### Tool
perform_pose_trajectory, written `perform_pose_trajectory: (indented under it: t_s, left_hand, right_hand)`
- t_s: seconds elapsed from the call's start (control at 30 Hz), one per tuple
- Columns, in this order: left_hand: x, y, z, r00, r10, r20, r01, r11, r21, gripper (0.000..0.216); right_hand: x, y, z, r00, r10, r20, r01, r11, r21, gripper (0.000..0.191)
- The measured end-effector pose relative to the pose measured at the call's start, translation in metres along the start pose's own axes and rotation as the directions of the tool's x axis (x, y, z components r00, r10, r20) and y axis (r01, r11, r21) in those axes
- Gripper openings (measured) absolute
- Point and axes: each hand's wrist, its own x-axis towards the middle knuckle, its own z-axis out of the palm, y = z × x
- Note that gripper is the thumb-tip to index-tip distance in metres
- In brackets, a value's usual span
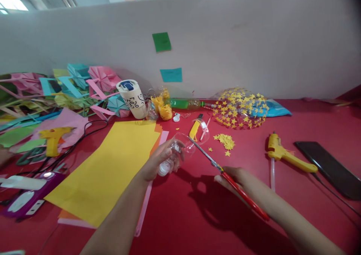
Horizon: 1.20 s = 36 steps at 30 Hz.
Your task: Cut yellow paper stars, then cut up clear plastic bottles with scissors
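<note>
My left hand grips a clear plastic bottle piece above the red table. In my right hand are red-handled scissors, whose blades reach up and left to the bottle's open rim. A stack of yellow, orange and pink paper sheets lies just left of my left hand. Another clear cut bottle ring and a yellow utility knife lie a little beyond the bottle.
A yellow glue gun and a dark phone lie at right. A second glue gun and cables sit at left. Paper crafts, a white cup, a green bottle and a star-covered clear bag line the grey wall.
</note>
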Motion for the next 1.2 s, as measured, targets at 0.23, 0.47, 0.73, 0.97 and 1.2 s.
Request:
perform_pose_trajectory:
  t_s: [0.23,0.47,0.73,0.97,1.2]
  left_hand:
    - [0.001,-0.001,-0.003,1.0,0.007,0.025,-0.007,1.0,0.006,0.053]
    - [-0.003,0.009,0.003,1.0,0.001,-0.002,-0.001,1.0,-0.019,0.059]
    - [0.002,0.009,0.007,0.985,0.052,-0.166,-0.046,0.998,0.037,0.052]
    - [0.002,0.007,0.008,0.989,0.026,-0.142,0.003,0.98,0.199,0.055]
    - [0.001,0.009,0.007,0.986,0.025,-0.164,0.007,0.981,0.193,0.067]
  right_hand:
    - [0.002,0.003,0.001,0.999,-0.017,-0.036,0.018,0.999,0.026,0.05]
    - [0.002,0.001,-0.005,0.999,-0.018,-0.04,0.019,0.999,0.029,0.053]
    - [0.0,0.001,-0.01,0.999,0.004,-0.039,-0.005,1.0,-0.012,0.048]
    - [-0.001,-0.001,-0.006,0.999,0.021,-0.035,-0.024,0.996,-0.087,0.051]
    - [0.002,0.002,-0.002,0.999,0.017,-0.038,-0.015,0.999,0.046,0.053]
